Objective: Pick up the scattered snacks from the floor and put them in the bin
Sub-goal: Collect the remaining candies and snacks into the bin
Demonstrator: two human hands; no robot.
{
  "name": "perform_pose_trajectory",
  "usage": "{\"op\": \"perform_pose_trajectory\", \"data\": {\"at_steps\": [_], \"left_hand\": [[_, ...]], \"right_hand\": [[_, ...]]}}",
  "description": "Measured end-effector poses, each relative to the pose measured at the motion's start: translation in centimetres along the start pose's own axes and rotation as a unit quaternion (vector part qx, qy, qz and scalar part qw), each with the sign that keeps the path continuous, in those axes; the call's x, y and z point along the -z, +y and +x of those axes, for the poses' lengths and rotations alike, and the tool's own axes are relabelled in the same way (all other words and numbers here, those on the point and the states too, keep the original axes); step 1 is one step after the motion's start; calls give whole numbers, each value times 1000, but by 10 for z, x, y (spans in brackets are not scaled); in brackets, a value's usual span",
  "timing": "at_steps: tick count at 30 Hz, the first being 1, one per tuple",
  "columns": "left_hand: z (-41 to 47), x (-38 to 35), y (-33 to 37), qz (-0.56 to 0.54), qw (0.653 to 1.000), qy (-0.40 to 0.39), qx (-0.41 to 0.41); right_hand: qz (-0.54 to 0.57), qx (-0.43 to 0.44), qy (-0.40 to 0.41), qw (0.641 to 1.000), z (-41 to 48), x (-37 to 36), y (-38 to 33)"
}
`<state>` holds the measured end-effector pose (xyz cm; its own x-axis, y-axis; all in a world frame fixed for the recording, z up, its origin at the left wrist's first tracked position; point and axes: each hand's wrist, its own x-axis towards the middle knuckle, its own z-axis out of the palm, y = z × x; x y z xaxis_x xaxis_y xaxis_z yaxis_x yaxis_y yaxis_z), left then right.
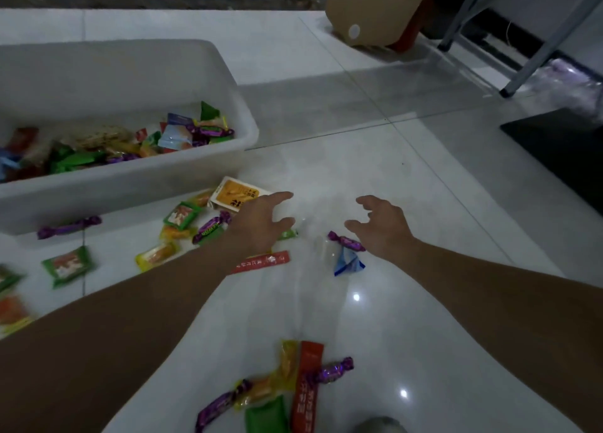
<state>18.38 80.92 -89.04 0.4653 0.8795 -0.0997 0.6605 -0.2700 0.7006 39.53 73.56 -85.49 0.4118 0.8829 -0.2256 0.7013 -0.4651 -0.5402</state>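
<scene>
A white plastic bin (169, 178) stands on the tiled floor at the left, holding several wrapped snacks. More snacks lie scattered in front of it: an orange-and-white packet (233, 195), green packets (67, 266), a purple candy (68, 227) and a red stick packet (264, 262). My left hand (261, 223) hovers over this group with fingers spread, holding nothing. My right hand (383, 225) hangs open, fingers loosely curled, just above a purple candy (346, 241) and a blue-white packet (347, 263).
Another cluster of snacks (287, 383) lies near the bottom edge between my forearms. A brown and red object (375, 11) and metal furniture legs (522, 70) stand at the top right. A black mat (561, 151) lies at the right.
</scene>
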Motion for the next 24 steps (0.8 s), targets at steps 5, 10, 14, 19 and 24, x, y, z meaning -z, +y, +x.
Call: {"op": "perform_pose_trajectory", "data": {"at_steps": [5,10,14,19,24], "left_hand": [[6,-15,-15,-6,1000,-16,3],[13,-29,-24,12,1000,-14,1],[19,-38,-30,67,998,-10,-9],[21,-45,-34,209,977,-16,-47],[22,-52,-39,257,963,11,-75]], "right_hand": [[-22,-1,-29,999,14,-17,20],[-58,-1,-49,997,31,-30,36],[-88,-5,-78,993,43,-40,44],[-113,-8,-96,989,54,-53,48],[-133,21,-95,986,57,-62,45]]}}
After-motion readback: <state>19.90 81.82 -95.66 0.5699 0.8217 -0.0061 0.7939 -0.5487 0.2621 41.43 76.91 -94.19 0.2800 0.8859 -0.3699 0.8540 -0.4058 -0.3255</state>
